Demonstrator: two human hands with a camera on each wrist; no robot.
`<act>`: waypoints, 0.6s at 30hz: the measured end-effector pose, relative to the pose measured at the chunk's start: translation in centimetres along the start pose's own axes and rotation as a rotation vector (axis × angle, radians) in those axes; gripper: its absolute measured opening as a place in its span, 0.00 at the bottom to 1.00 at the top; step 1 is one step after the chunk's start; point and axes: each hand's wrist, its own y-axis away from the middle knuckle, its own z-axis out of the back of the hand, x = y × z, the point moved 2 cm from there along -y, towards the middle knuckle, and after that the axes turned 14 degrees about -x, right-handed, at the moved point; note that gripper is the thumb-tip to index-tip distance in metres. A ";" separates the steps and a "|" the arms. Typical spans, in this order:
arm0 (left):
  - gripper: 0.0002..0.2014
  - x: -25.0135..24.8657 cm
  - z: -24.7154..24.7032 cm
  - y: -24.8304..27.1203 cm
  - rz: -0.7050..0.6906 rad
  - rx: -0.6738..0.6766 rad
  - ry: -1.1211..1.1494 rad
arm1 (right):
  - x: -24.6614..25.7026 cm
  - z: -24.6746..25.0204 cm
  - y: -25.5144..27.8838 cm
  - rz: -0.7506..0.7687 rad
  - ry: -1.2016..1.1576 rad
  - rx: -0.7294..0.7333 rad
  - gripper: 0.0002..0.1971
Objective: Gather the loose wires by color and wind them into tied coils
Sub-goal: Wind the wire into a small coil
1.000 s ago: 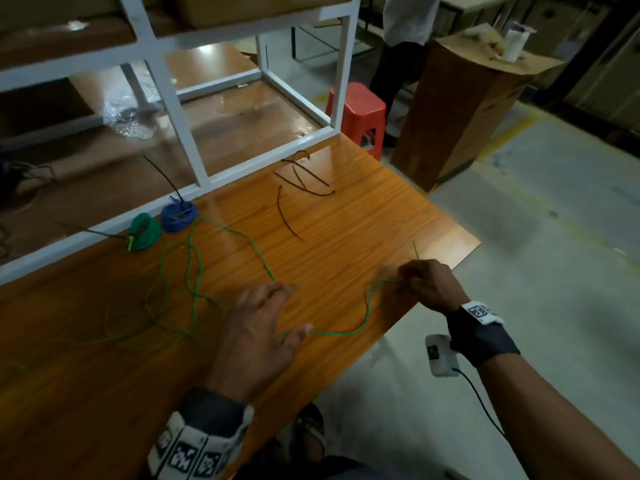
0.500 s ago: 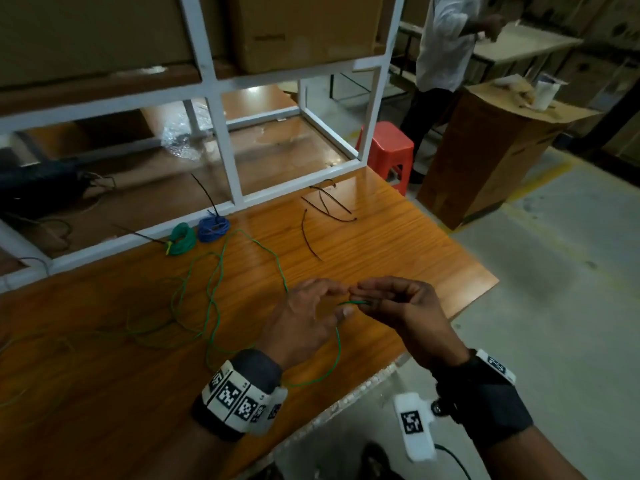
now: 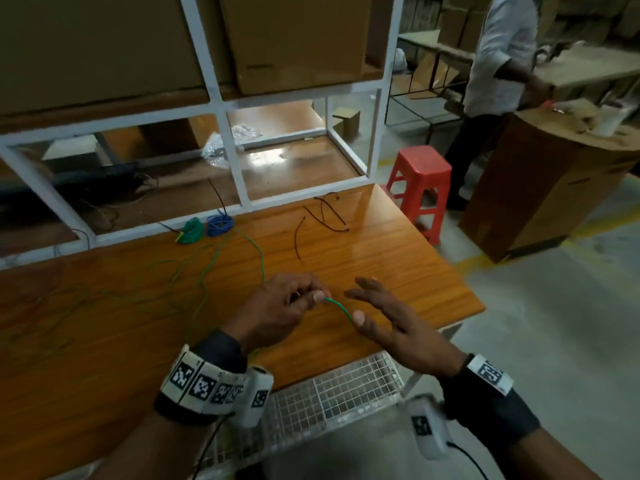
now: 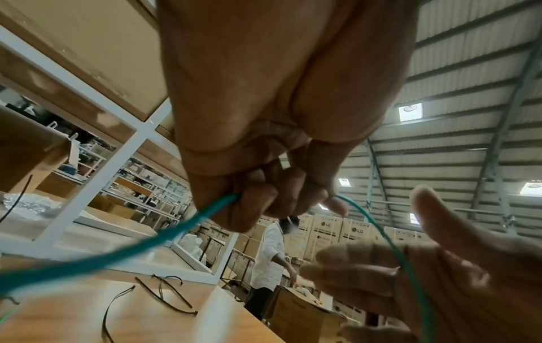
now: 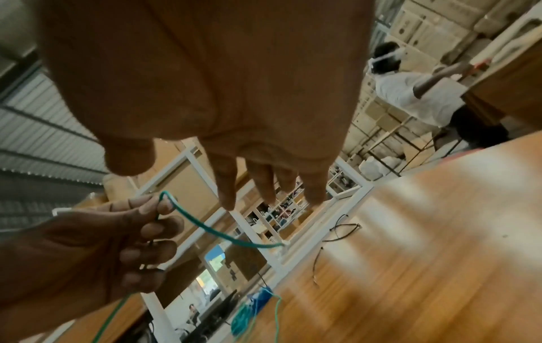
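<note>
The loose green wire [image 3: 337, 305] now has its free end up off the table [image 3: 398, 258], pinched in the left hand [image 3: 277, 310], where a second ago that end lay on the wood under the right hand's fingers near the table's edge. A short arc of wire sticks out from the left fingertips [image 3: 318, 295] toward the right hand [image 3: 391, 320]; the rest trails back over the table in slack loops [image 3: 207, 268]. The left wrist view shows the left fingers curled round the wire, which leaves the fist on both sides. The right hand has let go: its fingers are straight and spread, palm toward the left hand, thumb [image 3: 358, 318] just beside the arc, and the right wrist view shows nothing in it.

So the end has passed from right hand to left, which I take as the start of winding, with the left hand as anchor and the right free to feed the slack round it. No turns are on the hand yet.

Farther back, a finished green coil [image 3: 189, 231] and blue coil [image 3: 219, 224] lie side by side by the white shelf frame [image 3: 239, 174], and a few black cable ties [image 3: 325, 216] lie loose beyond the hands.
</note>
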 end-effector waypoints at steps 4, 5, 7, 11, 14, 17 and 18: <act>0.09 -2.6 0.2 0.0 -0.015 -0.077 0.012 | 1.1 0.5 0.6 0.049 -0.193 0.174 0.17; 0.09 -3.1 0.5 -0.2 -0.025 -0.125 0.010 | 1.4 0.1 0.9 0.034 -0.272 0.218 0.16; 0.09 -3.5 1.2 -0.6 -0.021 -0.190 0.018 | 2.4 -1.1 1.7 0.007 -0.464 0.288 0.18; 0.08 -2.9 1.8 -0.9 0.084 -0.169 0.094 | 4.6 -2.6 2.3 -0.042 -0.898 0.356 0.15; 0.09 -1.9 0.5 -0.9 0.159 -0.203 0.194 | 6.6 -2.9 1.1 -0.083 -1.129 0.371 0.13; 0.07 -1.4 0.4 -0.4 0.235 -0.222 0.370 | 8.3 -3.3 0.0 -0.114 -1.277 0.388 0.16; 0.09 -1.7 -0.6 -0.1 0.301 -0.197 0.395 | 8.7 -3.6 -0.4 -0.136 -1.319 0.392 0.17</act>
